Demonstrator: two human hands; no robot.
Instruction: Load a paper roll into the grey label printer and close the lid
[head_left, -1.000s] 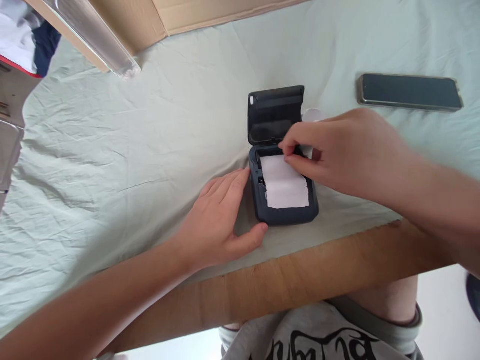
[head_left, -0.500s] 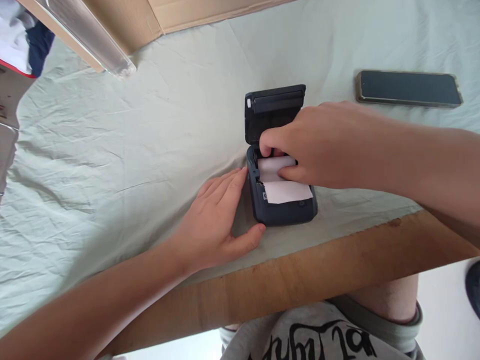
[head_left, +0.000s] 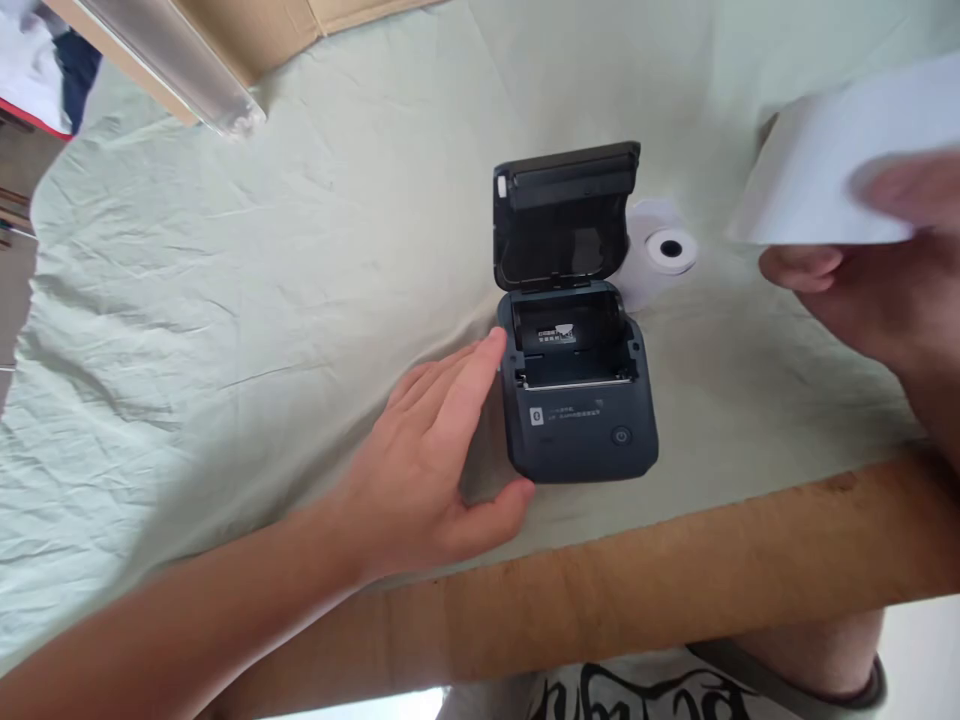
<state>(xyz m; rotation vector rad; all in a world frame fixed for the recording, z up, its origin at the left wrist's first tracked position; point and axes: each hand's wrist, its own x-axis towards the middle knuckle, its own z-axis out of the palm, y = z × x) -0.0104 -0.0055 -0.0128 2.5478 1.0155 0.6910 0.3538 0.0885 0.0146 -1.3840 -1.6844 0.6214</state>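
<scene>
A dark portable label printer (head_left: 581, 435) lies on the cloth with its lid (head_left: 566, 215) swung up, its paper bay showing without a roll. My left hand (head_left: 427, 460) rests flat at the printer's left side, fingers stretched out, index fingertip and thumb against its edge. At the right, my right hand (head_left: 892, 270) is raised close to the camera and pinches a piece of white paper (head_left: 817, 160), which is blurred and cut off by the frame. Behind the printer's right side lies a white paper roll (head_left: 660, 255) with a dark core, partly hidden by the lid.
A pale green cloth (head_left: 337, 220) covers the table, and its bare wooden edge (head_left: 600, 580) runs along the front. A cardboard box (head_left: 255, 40) and a clear plastic-like strip (head_left: 180, 65) stand at the upper left.
My right hand has left the printer and moved right and up, holding white paper. The bay that held paper now shows its floor. A paper roll has come into view behind the printer.
</scene>
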